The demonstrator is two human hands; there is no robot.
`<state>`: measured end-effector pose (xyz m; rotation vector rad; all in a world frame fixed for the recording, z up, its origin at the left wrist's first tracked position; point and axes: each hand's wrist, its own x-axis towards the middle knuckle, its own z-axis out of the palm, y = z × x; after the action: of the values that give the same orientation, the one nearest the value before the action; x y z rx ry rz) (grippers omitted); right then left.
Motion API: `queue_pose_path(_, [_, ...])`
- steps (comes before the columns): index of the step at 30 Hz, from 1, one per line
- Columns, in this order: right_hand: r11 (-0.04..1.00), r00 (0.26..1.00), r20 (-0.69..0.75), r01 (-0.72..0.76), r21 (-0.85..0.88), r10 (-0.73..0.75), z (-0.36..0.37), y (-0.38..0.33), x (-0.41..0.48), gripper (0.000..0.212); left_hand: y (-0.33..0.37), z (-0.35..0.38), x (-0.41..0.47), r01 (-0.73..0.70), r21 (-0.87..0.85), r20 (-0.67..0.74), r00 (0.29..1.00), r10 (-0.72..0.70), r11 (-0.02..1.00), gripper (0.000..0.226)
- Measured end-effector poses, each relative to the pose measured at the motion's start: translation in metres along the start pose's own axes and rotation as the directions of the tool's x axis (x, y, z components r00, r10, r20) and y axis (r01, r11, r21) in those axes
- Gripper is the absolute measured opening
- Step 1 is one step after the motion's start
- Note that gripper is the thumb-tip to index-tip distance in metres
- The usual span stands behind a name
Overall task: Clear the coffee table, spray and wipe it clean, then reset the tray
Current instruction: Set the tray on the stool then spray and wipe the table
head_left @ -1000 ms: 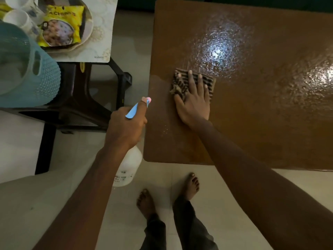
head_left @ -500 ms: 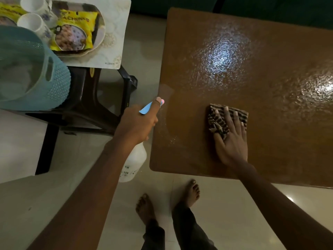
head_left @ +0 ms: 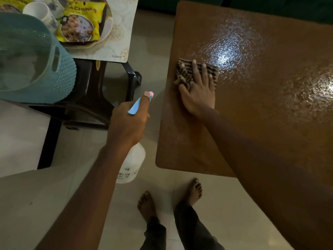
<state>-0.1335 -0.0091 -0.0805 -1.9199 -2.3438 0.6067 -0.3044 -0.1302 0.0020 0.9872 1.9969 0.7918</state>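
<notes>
The brown coffee table [head_left: 270,109] fills the right side, its top wet and glossy. My right hand [head_left: 199,92] presses flat on a striped brown cloth [head_left: 187,74] near the table's left edge, fingers spread over it. My left hand [head_left: 128,121] holds a white spray bottle [head_left: 132,165] with a blue trigger and pink nozzle, off the table's left side above the floor. The tray [head_left: 106,27] with a yellow snack packet [head_left: 79,24] and white cups [head_left: 38,12] sits at the top left on a cream mat.
A teal plastic basket [head_left: 36,69] stands on a dark stool [head_left: 86,105] left of the table, beside the cream mat [head_left: 117,44]. Pale tiled floor [head_left: 27,204] lies between stool and table. My bare feet [head_left: 171,197] stand near the table's front left corner.
My right hand has slid the cloth from the table's middle-left back toward the left edge and farther up. My left hand keeps the bottle in about the same place.
</notes>
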Motion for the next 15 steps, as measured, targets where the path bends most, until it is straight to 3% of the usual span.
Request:
queue_pose_path(4, [0.951,0.952,0.086,0.301,-0.073,-0.295,0.014,-0.015,-0.029,0.064,0.001,-0.01,-0.005,-0.01,-0.035,-0.042,0.999,0.009,0.999,0.069])
queue_pose_path(7, [0.867,0.857,0.207,0.494,-0.072,-0.471,0.015,-0.001,-0.075,0.062,0.003,-0.013,-0.005,-0.014,-0.007,-0.04,0.999,0.013,1.0,0.07])
queue_pose_path(10, [0.791,0.762,0.329,0.608,-0.067,-0.557,0.007,0.035,-0.109,0.061,0.003,-0.012,-0.002,-0.004,0.0,-0.026,1.0,0.004,1.0,0.067])
queue_pose_path(12, [0.804,0.773,0.331,0.592,-0.065,-0.542,-0.004,0.064,-0.109,0.064,0.003,-0.01,0.001,-0.005,0.001,-0.013,1.0,0.005,1.0,0.059])
queue_pose_path(15, [0.927,0.911,0.183,0.376,-0.002,-0.369,-0.027,0.085,-0.085,0.07,0.003,-0.009,0.004,-0.025,0.018,0.007,1.0,0.024,1.0,0.05])
